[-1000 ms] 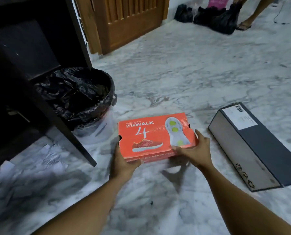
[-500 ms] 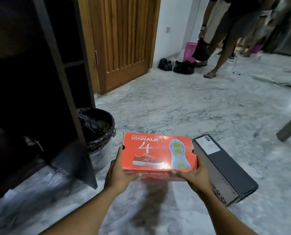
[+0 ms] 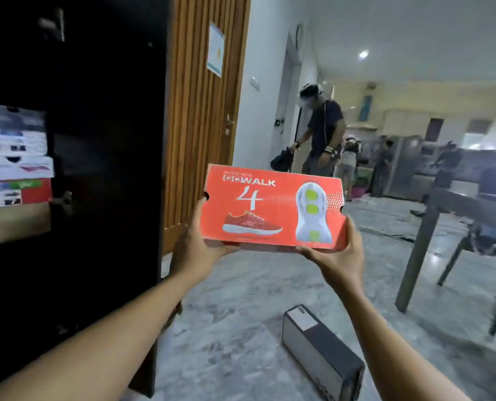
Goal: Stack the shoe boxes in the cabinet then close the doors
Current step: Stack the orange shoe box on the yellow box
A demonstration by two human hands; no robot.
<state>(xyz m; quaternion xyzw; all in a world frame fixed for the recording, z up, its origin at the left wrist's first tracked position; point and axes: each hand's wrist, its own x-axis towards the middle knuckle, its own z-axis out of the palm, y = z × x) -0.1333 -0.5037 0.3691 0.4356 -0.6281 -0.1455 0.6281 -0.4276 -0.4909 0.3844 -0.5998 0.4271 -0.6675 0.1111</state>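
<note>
We're mid-carry: orange GoWalk shoe box (image 3: pixel 273 209) held up, left hand (image 3: pixel 196 247) and right hand (image 3: pixel 336 253) gripping its ends, just right of the black cabinet (image 3: pixel 105 140). Next we'd probably swing it left onto the stacked boxes (image 3: pixel 15 157) inside.

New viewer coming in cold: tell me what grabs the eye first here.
The orange box, held up mid-frame by the left hand and right hand at its lower corners. Next, the black cabinet door filling the left side, and the grey box lying on the floor at lower right.
</note>
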